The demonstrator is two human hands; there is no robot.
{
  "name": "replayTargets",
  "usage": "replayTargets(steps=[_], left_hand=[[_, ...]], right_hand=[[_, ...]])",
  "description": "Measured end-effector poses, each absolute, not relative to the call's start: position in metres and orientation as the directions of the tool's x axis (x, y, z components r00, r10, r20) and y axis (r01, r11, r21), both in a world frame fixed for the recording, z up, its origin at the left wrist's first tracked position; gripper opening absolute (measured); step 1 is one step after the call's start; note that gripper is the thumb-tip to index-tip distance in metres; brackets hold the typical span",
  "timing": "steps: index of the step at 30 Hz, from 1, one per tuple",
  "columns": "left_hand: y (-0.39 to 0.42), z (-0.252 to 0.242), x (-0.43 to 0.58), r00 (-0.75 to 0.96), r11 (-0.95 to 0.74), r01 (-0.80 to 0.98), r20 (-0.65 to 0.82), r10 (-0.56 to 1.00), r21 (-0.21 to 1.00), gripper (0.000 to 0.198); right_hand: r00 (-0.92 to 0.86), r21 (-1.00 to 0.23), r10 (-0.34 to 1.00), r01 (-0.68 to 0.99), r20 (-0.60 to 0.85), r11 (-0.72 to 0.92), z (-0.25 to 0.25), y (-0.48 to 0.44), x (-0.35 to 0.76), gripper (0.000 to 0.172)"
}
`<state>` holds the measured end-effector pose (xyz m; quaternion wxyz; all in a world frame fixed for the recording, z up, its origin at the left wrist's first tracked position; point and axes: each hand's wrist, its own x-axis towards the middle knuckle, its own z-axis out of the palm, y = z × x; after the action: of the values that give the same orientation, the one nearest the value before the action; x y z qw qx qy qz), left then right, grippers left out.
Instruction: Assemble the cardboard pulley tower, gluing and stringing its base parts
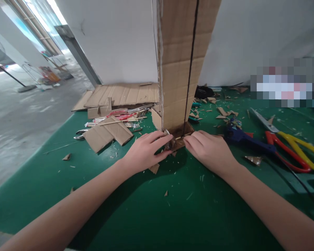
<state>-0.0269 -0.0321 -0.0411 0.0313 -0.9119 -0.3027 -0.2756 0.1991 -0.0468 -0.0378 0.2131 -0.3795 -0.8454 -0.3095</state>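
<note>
and the cardboard column (179,69) stands upright on the green desk (157,216)! at the column's front left foot, the left hand (145,150) has fingers clamped on a shiny piece (170,144); at its front right, the right hand (208,148) bunches its fingers, gripping what, if anything, i can't tell!
</note>
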Motion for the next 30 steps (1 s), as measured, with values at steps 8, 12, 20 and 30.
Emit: replayTargets(steps=[8,12,20,30], left_hand=[[-0.0330,-0.0408,-0.0265,0.660,-0.812,0.572,0.525,0.538,0.114,0.034],[-0.0328,-0.0403,-0.0262,0.650,-0.811,0.574,0.538,0.537,0.116,0.034],[-0.0327,-0.0395,-0.0262,0.641,-0.805,0.585,0.554,0.531,0.095,0.035],[-0.0332,-0.0394,-0.0253,0.638,-0.799,0.594,0.553,0.536,0.088,0.034]], right_hand=[[-0.627,0.342,0.504,0.764,0.594,0.547,-0.0372,-0.0503,0.2020,0.019],[-0.630,0.360,0.510,0.765,0.586,0.533,-0.0395,-0.0467,0.2035,0.018],[-0.663,0.401,0.498,0.742,0.559,0.538,-0.0420,-0.0451,0.2045,0.019],[-0.669,0.407,0.492,0.736,0.557,0.541,-0.0411,-0.0452,0.2034,0.020]])
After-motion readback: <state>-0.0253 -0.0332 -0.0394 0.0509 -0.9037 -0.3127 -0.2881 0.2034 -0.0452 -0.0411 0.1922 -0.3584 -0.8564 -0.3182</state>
